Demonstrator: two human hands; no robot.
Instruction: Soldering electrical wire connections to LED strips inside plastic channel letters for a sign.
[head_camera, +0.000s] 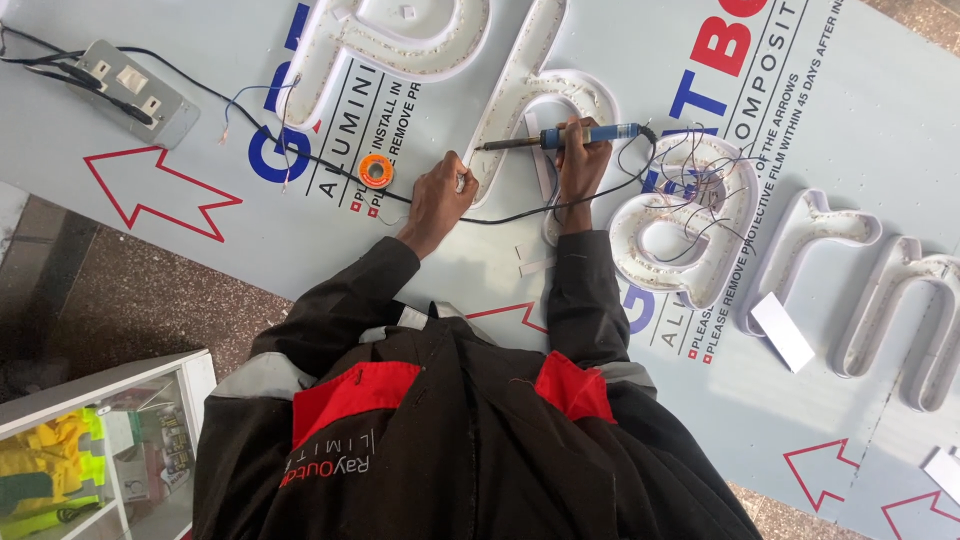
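i see my right hand (580, 165) closed around a blue soldering iron (560, 138), its tip pointing to nine o'clock over a white sign letter (520, 95). my left hand (440, 195) pinches the letter's edge, at eight o'clock from the tip. an orange solder spool (376, 170) sits near, at nine o'clock from that hand. a grey power strip (135, 90) lies far off at ten o'clock.

A large pale-blue film-covered composite sheet (300, 215) lay over the speckled stone floor (120, 300). On it sat white hollow channel letters (665, 235) from 12 to 3 o'clock, a grey socket strip (135, 90) at 10, and an orange solder spool (376, 170) near centre.
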